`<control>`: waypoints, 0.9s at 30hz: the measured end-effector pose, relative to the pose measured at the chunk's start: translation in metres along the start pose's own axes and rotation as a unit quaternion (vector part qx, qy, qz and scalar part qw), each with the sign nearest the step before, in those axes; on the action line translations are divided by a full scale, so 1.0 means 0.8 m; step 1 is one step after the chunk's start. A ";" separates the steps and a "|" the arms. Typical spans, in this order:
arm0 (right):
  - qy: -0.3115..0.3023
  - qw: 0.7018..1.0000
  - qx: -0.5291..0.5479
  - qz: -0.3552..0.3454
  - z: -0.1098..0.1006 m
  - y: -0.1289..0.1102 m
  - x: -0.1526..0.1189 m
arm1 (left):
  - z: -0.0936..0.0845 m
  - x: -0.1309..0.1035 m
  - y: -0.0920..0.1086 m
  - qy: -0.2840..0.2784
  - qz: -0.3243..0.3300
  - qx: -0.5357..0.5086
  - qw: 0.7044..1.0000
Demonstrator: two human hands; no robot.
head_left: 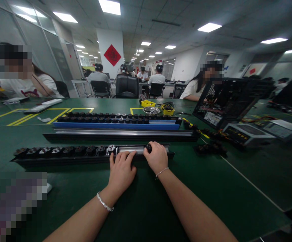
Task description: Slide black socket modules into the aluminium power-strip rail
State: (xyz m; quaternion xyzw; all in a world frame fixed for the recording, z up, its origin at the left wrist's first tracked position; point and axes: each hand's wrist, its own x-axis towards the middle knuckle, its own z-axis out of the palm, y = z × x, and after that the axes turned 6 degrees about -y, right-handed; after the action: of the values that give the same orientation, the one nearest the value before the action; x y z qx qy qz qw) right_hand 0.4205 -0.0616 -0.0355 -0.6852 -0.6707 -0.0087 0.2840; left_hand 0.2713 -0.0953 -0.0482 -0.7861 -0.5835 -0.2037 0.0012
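Hands [138,164] cover rail [93,154]; right grips half-hidden socket module [149,147].

No legible text or labels anywhere

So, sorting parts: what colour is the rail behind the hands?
Black rail, head view; both hands rest on it.

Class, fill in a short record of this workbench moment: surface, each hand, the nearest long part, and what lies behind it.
surface: green table mat
left hand: flat, fingers resting on the near black rail
right hand: grip on a small black module at the rail's bare metal stretch
rail load: row of black modules left of the hands
behind: blue rail, another black rail
right: open computer case
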 end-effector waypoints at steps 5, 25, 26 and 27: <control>-0.005 1.000 0.005 0.005 -0.002 0.002 0.001 | 0.000 0.000 -0.001 0.002 0.004 0.001 1.000; -0.007 1.000 -0.014 0.025 -0.010 0.014 0.002 | 0.002 0.000 -0.001 0.007 0.007 0.005 1.000; -0.007 1.000 -0.014 0.026 -0.011 0.015 0.002 | 0.002 0.000 -0.001 0.006 0.007 0.005 1.000; -0.006 0.999 -0.014 0.028 -0.012 0.015 0.002 | 0.002 0.000 -0.001 0.006 0.007 0.005 1.000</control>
State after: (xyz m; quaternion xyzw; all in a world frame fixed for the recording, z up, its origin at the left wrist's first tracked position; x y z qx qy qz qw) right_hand 0.4353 -0.0629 -0.0312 -0.7075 -0.6529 -0.0063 0.2703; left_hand 0.2708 -0.0947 -0.0498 -0.7892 -0.5787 -0.2054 0.0097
